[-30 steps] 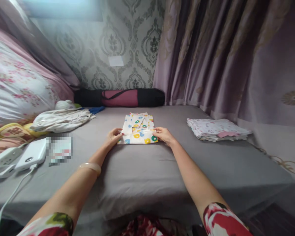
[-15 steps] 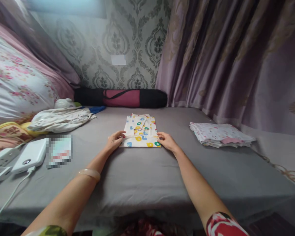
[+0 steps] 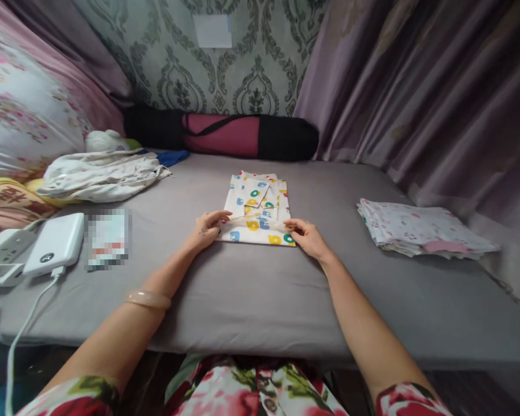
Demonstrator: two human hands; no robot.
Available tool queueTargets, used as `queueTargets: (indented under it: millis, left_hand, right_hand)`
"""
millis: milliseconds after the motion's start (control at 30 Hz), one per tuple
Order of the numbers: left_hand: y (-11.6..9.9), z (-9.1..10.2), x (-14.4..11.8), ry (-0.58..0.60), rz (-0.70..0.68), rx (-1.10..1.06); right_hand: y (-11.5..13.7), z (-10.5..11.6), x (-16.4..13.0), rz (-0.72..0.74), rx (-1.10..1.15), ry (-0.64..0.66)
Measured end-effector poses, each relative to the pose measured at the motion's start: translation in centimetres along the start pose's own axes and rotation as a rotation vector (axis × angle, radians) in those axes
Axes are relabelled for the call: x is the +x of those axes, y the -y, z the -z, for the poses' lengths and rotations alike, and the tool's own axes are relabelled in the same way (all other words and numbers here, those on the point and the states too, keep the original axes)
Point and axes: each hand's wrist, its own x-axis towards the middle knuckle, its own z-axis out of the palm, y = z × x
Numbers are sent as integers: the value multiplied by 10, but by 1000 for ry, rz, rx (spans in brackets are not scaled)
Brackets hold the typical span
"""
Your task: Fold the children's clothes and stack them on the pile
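Observation:
A white shirt (image 3: 260,193) with a print of blue, yellow, green and red figures lies folded into a narrow rectangle in the middle of the bed. Parts that look like sleeves are folded over its top. Across its lower part runs a raised crosswise fold. At the left edge of that fold, my left hand (image 3: 208,230) is closed, thumb and fingers pinching the cloth. My right hand (image 3: 308,238) pinches the cloth at the opposite edge. Both hands rest low, close to the bed, and the fingertips partly cover the shirt's sides.
A stack of folded printed cloths (image 3: 424,228) lies to the right on the grey bed sheet (image 3: 260,300). To the left are a white power bank (image 3: 54,242) with a cable, a blurred packet (image 3: 108,240) and crumpled clothing (image 3: 101,176). A black and maroon bag (image 3: 221,134) lies along the wall.
My view has tilted downward, so the bed and things on it sit higher in the picture. Both hands stay pinching the shirt's edges, with little visible change in the cloth.

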Motion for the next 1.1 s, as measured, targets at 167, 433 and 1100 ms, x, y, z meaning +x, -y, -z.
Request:
queueTargets:
  millis: [167,433,1100]
  left_hand:
    - [-14,8,4,87,94,100]
    - [-55,-2,25,205,29,311]
    - [-67,-21,4,96,-203,232]
  right_hand:
    - [18,9,8,-46,-302,163]
    - [43,-15,39,17,-520,232]
    - [65,-21,35,149,-238,285]
